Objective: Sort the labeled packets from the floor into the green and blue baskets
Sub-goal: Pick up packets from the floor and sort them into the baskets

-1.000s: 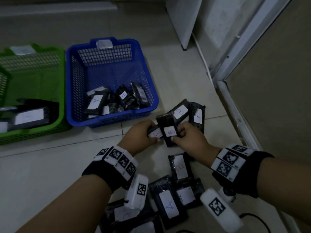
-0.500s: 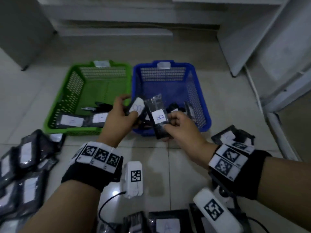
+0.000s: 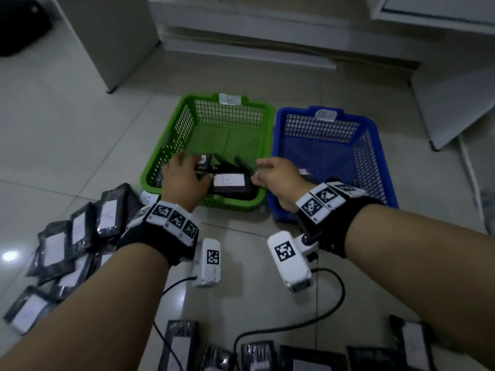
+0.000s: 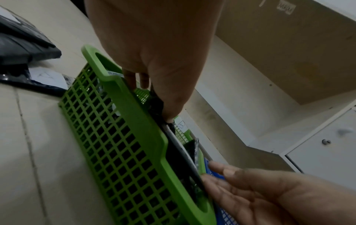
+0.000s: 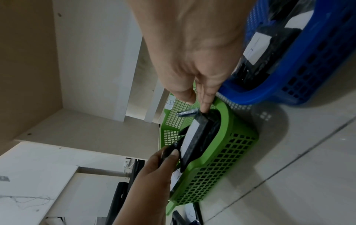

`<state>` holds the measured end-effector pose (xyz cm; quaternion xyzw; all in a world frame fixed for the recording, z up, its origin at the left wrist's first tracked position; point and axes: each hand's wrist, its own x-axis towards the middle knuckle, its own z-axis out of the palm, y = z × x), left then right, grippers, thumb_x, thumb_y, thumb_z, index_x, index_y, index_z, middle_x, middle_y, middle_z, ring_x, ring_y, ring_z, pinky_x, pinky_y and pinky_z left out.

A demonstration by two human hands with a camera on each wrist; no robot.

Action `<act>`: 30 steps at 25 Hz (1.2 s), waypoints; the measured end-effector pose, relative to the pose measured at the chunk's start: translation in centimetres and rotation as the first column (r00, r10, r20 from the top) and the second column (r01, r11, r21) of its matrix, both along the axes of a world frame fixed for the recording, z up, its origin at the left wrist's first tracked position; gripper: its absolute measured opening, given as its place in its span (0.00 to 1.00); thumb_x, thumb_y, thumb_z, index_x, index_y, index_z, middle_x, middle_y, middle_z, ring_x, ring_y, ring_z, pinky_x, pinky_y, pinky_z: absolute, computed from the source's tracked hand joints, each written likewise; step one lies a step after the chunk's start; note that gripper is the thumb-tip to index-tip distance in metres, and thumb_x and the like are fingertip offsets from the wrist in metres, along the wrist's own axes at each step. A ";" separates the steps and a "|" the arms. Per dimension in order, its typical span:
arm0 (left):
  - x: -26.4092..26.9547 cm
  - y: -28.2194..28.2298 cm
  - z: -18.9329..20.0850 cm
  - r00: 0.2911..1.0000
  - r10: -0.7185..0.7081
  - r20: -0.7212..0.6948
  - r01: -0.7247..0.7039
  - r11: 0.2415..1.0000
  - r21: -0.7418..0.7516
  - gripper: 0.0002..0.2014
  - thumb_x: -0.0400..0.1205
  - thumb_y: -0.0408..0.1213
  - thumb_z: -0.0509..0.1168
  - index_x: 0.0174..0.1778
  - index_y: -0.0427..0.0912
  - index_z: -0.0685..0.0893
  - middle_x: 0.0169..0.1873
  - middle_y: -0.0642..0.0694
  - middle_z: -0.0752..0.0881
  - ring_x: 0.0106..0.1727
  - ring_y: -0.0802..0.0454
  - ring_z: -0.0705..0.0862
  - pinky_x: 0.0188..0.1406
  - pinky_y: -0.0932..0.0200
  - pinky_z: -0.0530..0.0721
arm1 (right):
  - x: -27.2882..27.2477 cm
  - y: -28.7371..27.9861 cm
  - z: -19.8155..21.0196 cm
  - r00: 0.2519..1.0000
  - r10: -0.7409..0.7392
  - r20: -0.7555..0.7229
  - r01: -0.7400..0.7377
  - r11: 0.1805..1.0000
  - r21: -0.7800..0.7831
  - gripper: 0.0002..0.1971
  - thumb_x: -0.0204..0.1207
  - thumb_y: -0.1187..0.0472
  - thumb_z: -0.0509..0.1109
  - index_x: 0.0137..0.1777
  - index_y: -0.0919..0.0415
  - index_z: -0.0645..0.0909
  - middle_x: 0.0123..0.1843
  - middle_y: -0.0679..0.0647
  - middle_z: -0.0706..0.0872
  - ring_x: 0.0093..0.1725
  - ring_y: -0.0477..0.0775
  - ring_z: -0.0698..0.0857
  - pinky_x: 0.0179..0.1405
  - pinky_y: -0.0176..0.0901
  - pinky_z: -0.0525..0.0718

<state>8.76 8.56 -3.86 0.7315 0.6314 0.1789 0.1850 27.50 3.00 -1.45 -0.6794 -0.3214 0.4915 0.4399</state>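
Observation:
The green basket (image 3: 174, 145) and the blue basket (image 3: 375, 145) stand side by side on the floor, each with a paper tag on its far rim. My left hand (image 3: 198, 170) is low over the green basket's near end and pinches a black packet (image 4: 159, 105) between thumb and fingers. Another black packet (image 3: 230, 182) with a white label lies in that basket beside it. My right hand (image 3: 257, 172) hovers at the green basket's right rim, fingers straight and holding nothing; one fingertip (image 5: 204, 110) touches the lying packet. The blue basket (image 5: 289, 79) holds labeled packets (image 5: 258, 45).
Several loose black packets (image 3: 80, 236) lie on the tiled floor at the left, and more packets (image 3: 308, 364) sit along the bottom edge. A black cable (image 3: 332, 298) runs across the floor near me. White cabinets (image 3: 112, 36) stand behind the baskets.
Both hands carried packets from in front of the baskets to over the green one. The right hand has let go of its packet and is now empty; the left hand has lowered into the basket.

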 end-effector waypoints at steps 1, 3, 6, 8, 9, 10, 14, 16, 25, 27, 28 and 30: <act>0.1 -0.1 0.0 0.999 -0.009 -0.038 0.010 1.000 0.012 0.27 0.76 0.47 0.68 0.71 0.44 0.77 0.75 0.34 0.69 0.74 0.32 0.67 0.74 0.41 0.68 | 0.3 -0.7 0.2 1.000 0.019 0.015 -0.020 1.000 0.018 0.18 0.77 0.75 0.64 0.68 0.71 0.76 0.60 0.65 0.82 0.60 0.64 0.85 0.63 0.52 0.84; 0.7 -0.9 0.5 0.999 -0.040 -0.027 0.042 0.997 0.066 0.25 0.77 0.46 0.68 0.71 0.45 0.78 0.75 0.35 0.68 0.75 0.32 0.66 0.75 0.42 0.65 | 1.5 -3.0 0.8 0.996 0.032 0.079 -0.037 0.997 0.068 0.15 0.80 0.73 0.62 0.65 0.70 0.78 0.58 0.64 0.84 0.55 0.60 0.87 0.54 0.44 0.87; 3.0 -4.1 1.3 0.980 -0.189 0.063 0.166 0.949 0.267 0.18 0.75 0.38 0.66 0.61 0.42 0.84 0.65 0.34 0.75 0.67 0.33 0.73 0.68 0.46 0.70 | 4.0 -8.3 1.1 0.968 0.033 0.249 -0.064 0.991 0.118 0.09 0.78 0.73 0.63 0.53 0.66 0.83 0.43 0.57 0.86 0.41 0.53 0.85 0.38 0.39 0.86; 5.5 -7.3 1.4 0.914 -0.381 0.137 0.317 0.884 0.344 0.13 0.74 0.35 0.64 0.54 0.42 0.85 0.55 0.38 0.79 0.58 0.38 0.78 0.61 0.50 0.76 | 6.2 -12.7 0.7 0.910 0.053 0.412 -0.098 0.991 0.090 0.09 0.76 0.72 0.65 0.46 0.59 0.85 0.38 0.48 0.86 0.37 0.45 0.84 0.39 0.35 0.84; 7.2 -9.5 1.0 0.858 -0.486 0.166 0.416 0.847 0.330 0.12 0.74 0.34 0.65 0.52 0.43 0.85 0.51 0.40 0.79 0.54 0.43 0.79 0.57 0.53 0.76 | 7.7 -15.6 0.3 0.880 0.056 0.471 -0.099 0.993 0.066 0.09 0.75 0.71 0.66 0.45 0.58 0.85 0.38 0.46 0.86 0.37 0.40 0.83 0.40 0.28 0.82; 8.6 -11.5 0.7 0.801 -0.569 0.188 0.504 0.809 0.302 0.11 0.74 0.34 0.65 0.51 0.44 0.85 0.48 0.43 0.80 0.51 0.47 0.79 0.55 0.55 0.77 | 8.9 -17.9 0.0 0.852 0.062 0.520 -0.104 0.993 0.052 0.09 0.74 0.71 0.66 0.44 0.58 0.86 0.38 0.45 0.86 0.36 0.36 0.83 0.39 0.22 0.79; 14.1 -19.9 -2.1 0.614 -0.735 0.289 0.783 0.612 -0.111 0.08 0.77 0.39 0.67 0.50 0.52 0.85 0.43 0.54 0.83 0.44 0.58 0.81 0.50 0.55 0.82 | 14.0 -27.6 -2.3 0.748 0.115 0.654 -0.036 0.990 -0.133 0.09 0.73 0.72 0.66 0.46 0.60 0.85 0.43 0.53 0.85 0.39 0.44 0.80 0.39 0.32 0.75; 16.5 -23.2 -3.5 0.543 -0.799 0.259 0.832 0.470 -0.296 0.12 0.75 0.46 0.70 0.54 0.54 0.84 0.45 0.55 0.81 0.46 0.57 0.82 0.52 0.53 0.83 | 15.8 -31.6 -3.6 0.727 0.146 0.671 0.057 0.961 -0.270 0.07 0.72 0.69 0.69 0.48 0.61 0.81 0.46 0.59 0.82 0.42 0.50 0.80 0.37 0.37 0.73; 20.8 -26.6 -4.6 0.358 -0.924 0.132 0.766 0.210 -0.607 0.23 0.65 0.52 0.78 0.50 0.44 0.82 0.42 0.48 0.85 0.45 0.50 0.82 0.41 0.57 0.78 | 14.4 -35.2 -5.1 0.857 0.181 0.482 0.124 0.836 -0.535 0.25 0.63 0.53 0.81 0.55 0.59 0.74 0.48 0.52 0.80 0.49 0.53 0.81 0.38 0.40 0.77; 20.9 -24.7 -3.8 0.409 -0.886 0.217 0.754 0.194 -0.628 0.19 0.70 0.51 0.76 0.49 0.41 0.85 0.45 0.45 0.88 0.47 0.48 0.84 0.46 0.56 0.80 | 14.8 -34.0 -4.6 0.904 0.158 0.397 0.081 0.849 -0.522 0.14 0.64 0.55 0.81 0.43 0.59 0.81 0.43 0.55 0.85 0.46 0.55 0.84 0.46 0.50 0.82; 20.8 -23.6 -3.3 0.445 -0.860 0.250 0.751 0.206 -0.628 0.18 0.71 0.50 0.75 0.51 0.42 0.86 0.47 0.45 0.88 0.50 0.49 0.85 0.51 0.55 0.81 | 14.9 -33.4 -4.3 0.929 0.129 0.348 0.069 0.861 -0.503 0.11 0.65 0.57 0.80 0.39 0.62 0.83 0.42 0.60 0.87 0.45 0.58 0.86 0.48 0.55 0.84; 20.5 -21.3 -2.2 0.508 -0.814 0.284 0.756 0.263 -0.600 0.16 0.74 0.49 0.73 0.52 0.44 0.86 0.49 0.45 0.89 0.51 0.49 0.86 0.55 0.52 0.83 | 15.0 -31.9 -3.6 0.969 -0.010 0.246 0.121 0.889 -0.442 0.12 0.68 0.59 0.78 0.44 0.68 0.85 0.47 0.68 0.88 0.47 0.64 0.88 0.49 0.60 0.86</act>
